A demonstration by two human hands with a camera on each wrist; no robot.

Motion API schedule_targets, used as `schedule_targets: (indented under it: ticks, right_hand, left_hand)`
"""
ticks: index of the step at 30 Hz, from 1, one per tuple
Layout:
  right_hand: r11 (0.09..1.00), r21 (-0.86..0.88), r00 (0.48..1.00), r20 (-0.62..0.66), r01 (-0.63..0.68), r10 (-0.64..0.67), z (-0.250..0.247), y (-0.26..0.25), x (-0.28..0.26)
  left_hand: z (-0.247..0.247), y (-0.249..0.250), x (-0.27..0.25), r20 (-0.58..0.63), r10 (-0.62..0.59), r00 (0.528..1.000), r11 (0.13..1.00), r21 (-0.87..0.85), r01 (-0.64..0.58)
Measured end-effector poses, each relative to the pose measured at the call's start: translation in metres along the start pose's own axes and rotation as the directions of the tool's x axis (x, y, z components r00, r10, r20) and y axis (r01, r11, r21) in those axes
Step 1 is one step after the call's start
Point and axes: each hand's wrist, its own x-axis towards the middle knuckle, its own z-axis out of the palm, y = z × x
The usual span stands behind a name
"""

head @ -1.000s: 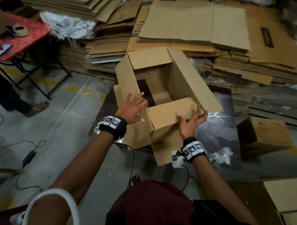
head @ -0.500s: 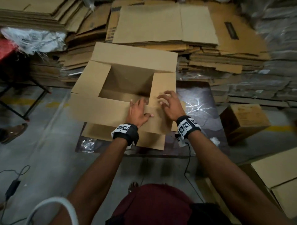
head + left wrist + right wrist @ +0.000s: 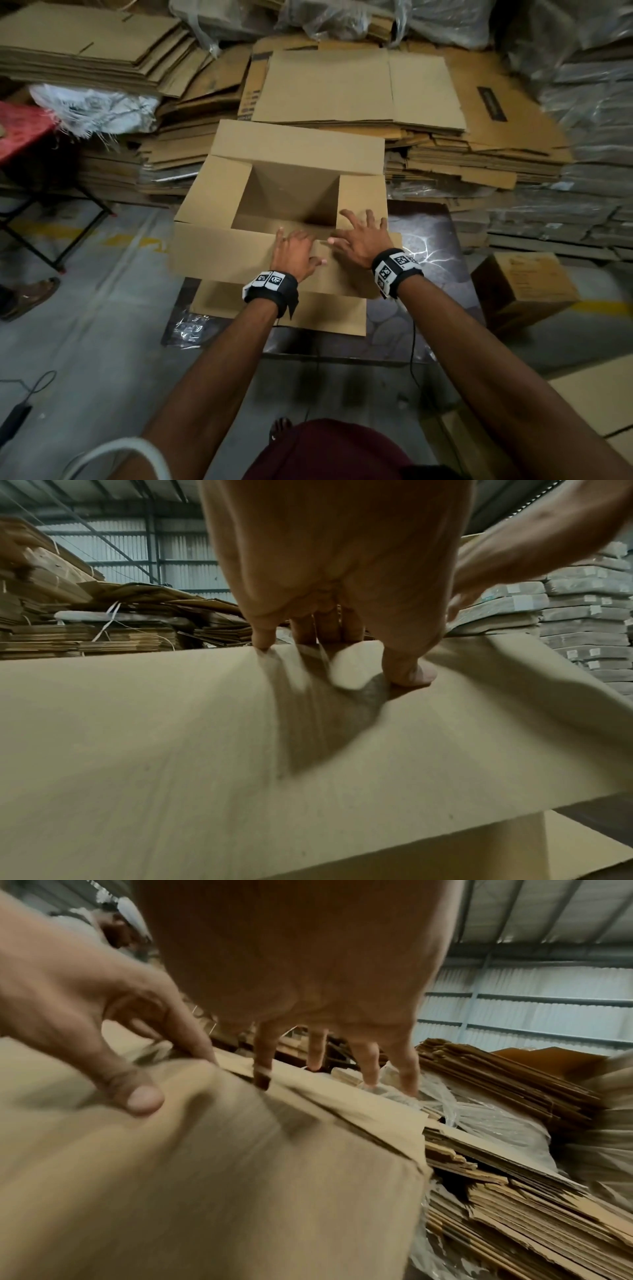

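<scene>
A brown cardboard box (image 3: pixel 291 192) stands on a dark mat (image 3: pixel 424 240) on the floor, its top still partly open. The far flap (image 3: pixel 298 145) stands up, and the left flap (image 3: pixel 219 192) and right flap (image 3: pixel 363 195) lie folded inward. My left hand (image 3: pixel 296 251) presses flat on the near flap (image 3: pixel 219 253), fingers straight. My right hand (image 3: pixel 363 233) rests with spread fingers across the near flap and the right flap. In the left wrist view the left fingertips (image 3: pixel 263 642) and thumb touch the near flap (image 3: pixel 171 737). In the right wrist view the right fingers (image 3: pixel 262 1074) press the cardboard (image 3: pixel 205 1177).
Stacks of flattened cardboard (image 3: pixel 356 85) lie behind the box, with plastic-wrapped bundles (image 3: pixel 582 137) at the right. A smaller closed box (image 3: pixel 524 291) sits on the floor at the right. A red table (image 3: pixel 20 133) and another person's foot (image 3: pixel 30 298) are at the left. Cables (image 3: pixel 34 387) lie on the floor.
The box was turned from a tilted pose to square before me and the near flap folded down over the opening. Both hands moved from gripping its sides to pressing on the flaps.
</scene>
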Motion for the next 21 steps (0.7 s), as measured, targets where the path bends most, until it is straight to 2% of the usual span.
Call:
schedule_targets:
  ticks: [2, 4, 5, 8, 11, 12, 13, 16, 17, 19, 21]
  right_hand:
    - [0.998, 0.046, 0.977, -0.207, -0.038, 0.047, -0.011, -0.001, -0.005]
    - [0.982, 0.141, 0.875, -0.45, -0.129, 0.179, -0.022, 0.006, -0.01]
    - [0.963, 0.177, 0.816, -0.511, -0.205, 0.268, -0.027, 0.013, -0.014]
    - [0.845, 0.22, 0.662, -0.538, -0.487, 0.522, -0.029, 0.044, -0.026]
    - [0.674, 0.361, 0.543, -0.403, -0.645, 0.736, -0.01, 0.062, -0.038]
    - [0.618, 0.419, 0.533, -0.314, -0.665, 0.786, 0.001, 0.063, -0.04]
    - [0.572, 0.474, 0.547, -0.208, -0.669, 0.811, 0.013, 0.061, -0.04]
    - [0.494, 0.62, 0.644, 0.024, -0.61, 0.764, 0.047, 0.055, -0.034]
    - [0.444, 0.691, 0.661, 0.065, -0.57, 0.748, 0.056, 0.053, -0.03]
    - [0.326, 0.81, 0.661, 0.098, -0.487, 0.744, 0.072, 0.052, -0.023]
    - [0.276, 0.859, 0.667, 0.099, -0.432, 0.738, 0.082, 0.051, -0.019]
  left_hand:
    - [-0.002, 0.003, 0.003, 0.006, -0.003, 1.0, 1.0, -0.009, 0.003]
    - [-0.002, 0.003, 0.006, 0.017, -0.008, 1.0, 0.999, -0.034, 0.009]
    - [-0.002, 0.004, 0.008, 0.024, -0.009, 1.0, 0.999, -0.046, 0.01]
    - [0.0, 0.007, 0.012, 0.02, -0.006, 1.0, 0.997, -0.072, 0.008]
    - [0.003, 0.011, 0.017, 0.009, -0.013, 1.0, 0.997, -0.079, 0.014]
    - [0.004, 0.012, 0.019, 0.003, -0.011, 1.0, 0.997, -0.077, 0.012]
    - [0.006, 0.014, 0.021, -0.002, -0.01, 1.0, 0.997, -0.077, 0.009]
    - [0.009, 0.019, 0.025, 0.003, -0.015, 1.0, 0.998, -0.064, 0.015]
    - [0.008, 0.02, 0.026, 0.011, -0.019, 1.0, 0.998, -0.055, 0.019]
    - [0.006, 0.022, 0.027, 0.031, -0.025, 0.999, 0.998, -0.064, 0.027]
    - [0.005, 0.023, 0.028, 0.05, -0.025, 0.998, 0.996, -0.086, 0.029]
